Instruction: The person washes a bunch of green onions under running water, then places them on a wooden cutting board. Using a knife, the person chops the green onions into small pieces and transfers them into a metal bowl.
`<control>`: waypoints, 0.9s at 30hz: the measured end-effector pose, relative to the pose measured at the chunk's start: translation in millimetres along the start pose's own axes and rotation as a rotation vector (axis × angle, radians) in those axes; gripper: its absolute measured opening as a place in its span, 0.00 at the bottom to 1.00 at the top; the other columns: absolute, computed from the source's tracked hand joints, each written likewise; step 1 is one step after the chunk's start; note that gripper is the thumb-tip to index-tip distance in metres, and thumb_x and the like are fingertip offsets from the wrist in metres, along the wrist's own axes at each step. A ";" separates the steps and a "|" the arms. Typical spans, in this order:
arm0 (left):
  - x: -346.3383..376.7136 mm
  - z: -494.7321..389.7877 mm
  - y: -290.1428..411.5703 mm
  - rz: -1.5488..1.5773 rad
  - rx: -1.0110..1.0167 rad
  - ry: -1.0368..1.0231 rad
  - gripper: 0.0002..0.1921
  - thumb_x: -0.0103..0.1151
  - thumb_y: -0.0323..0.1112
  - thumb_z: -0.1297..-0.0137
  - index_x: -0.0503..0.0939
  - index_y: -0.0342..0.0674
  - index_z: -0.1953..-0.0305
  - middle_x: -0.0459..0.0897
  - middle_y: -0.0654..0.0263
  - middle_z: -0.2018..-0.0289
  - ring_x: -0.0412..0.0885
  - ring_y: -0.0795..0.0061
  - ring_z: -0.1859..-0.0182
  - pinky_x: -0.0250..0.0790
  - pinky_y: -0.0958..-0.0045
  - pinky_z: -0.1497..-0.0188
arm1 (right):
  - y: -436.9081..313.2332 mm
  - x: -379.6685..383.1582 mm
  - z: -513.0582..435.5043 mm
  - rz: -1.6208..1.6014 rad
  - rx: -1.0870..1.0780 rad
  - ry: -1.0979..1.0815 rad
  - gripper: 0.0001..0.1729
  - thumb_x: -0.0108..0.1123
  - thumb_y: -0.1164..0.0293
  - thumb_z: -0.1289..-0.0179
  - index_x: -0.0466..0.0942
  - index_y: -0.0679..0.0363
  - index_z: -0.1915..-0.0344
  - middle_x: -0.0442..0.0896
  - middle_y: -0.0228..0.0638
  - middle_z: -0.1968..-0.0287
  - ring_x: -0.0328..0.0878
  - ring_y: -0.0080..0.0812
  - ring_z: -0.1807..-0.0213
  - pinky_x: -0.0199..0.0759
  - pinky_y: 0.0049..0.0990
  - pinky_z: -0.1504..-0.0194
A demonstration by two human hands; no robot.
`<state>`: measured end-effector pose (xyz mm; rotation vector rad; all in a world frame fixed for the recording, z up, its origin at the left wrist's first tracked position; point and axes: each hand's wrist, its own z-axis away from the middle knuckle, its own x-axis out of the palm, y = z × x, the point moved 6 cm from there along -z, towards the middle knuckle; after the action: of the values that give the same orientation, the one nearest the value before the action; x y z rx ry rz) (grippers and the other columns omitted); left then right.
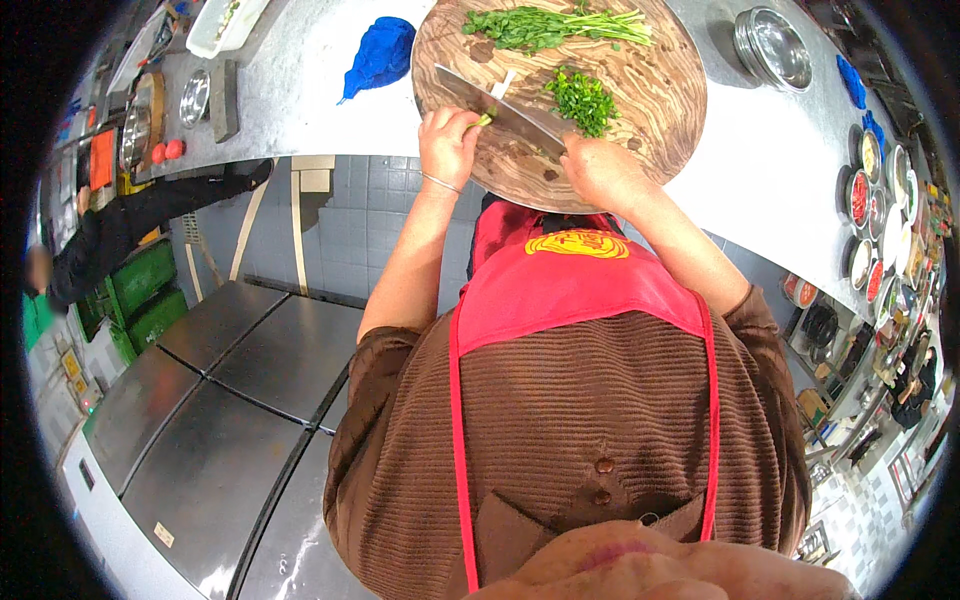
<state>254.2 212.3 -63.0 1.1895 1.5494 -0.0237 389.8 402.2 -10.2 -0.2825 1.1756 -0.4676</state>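
My left hand holds a short piece of green stalk between thumb and fingers, at the left side of a round wooden chopping board. My right hand grips a kitchen knife, and its broad blade slants up and left across the board, beside the stalk. Just beyond the blade lies a pale cut piece of stem. A pile of chopped greens sits ahead of my right hand. At the far side rests a bunch of leafy green herbs, stems to the right.
A crumpled blue cloth lies left of the board on the metal worktop. Stacked steel bowls stand to the right, with several ingredient bowls farther along. Leftward are a grey block, a white tray and another person.
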 end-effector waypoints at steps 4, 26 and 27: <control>2.7 -1.3 19.0 -0.012 0.172 -0.027 0.08 0.69 0.28 0.44 0.87 0.45 0.61 0.84 0.66 0.59 0.80 0.57 0.52 0.71 0.57 0.48 | 7.8 -5.4 0.3 -0.072 -0.037 0.075 0.14 0.55 0.64 0.30 0.78 0.63 0.55 0.86 0.55 0.65 0.86 0.60 0.61 0.79 0.56 0.57; 10.0 19.6 38.4 0.053 0.220 0.086 0.10 0.65 0.26 0.47 0.86 0.40 0.62 0.85 0.65 0.59 0.83 0.60 0.51 0.77 0.62 0.44 | 14.7 -12.2 31.3 0.010 -0.110 0.034 0.14 0.59 0.65 0.28 0.74 0.64 0.52 0.84 0.55 0.70 0.84 0.60 0.64 0.77 0.53 0.63; 10.1 19.5 37.6 0.063 0.209 0.078 0.10 0.67 0.24 0.47 0.86 0.40 0.61 0.85 0.64 0.58 0.83 0.59 0.51 0.77 0.61 0.44 | 14.4 -13.3 30.9 0.005 -0.120 0.038 0.14 0.59 0.66 0.28 0.74 0.65 0.52 0.84 0.55 0.70 0.84 0.60 0.64 0.77 0.53 0.63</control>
<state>295.1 226.1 -57.1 1.4176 1.6058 -0.1009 417.4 420.4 5.5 -0.3759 1.2435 -0.3998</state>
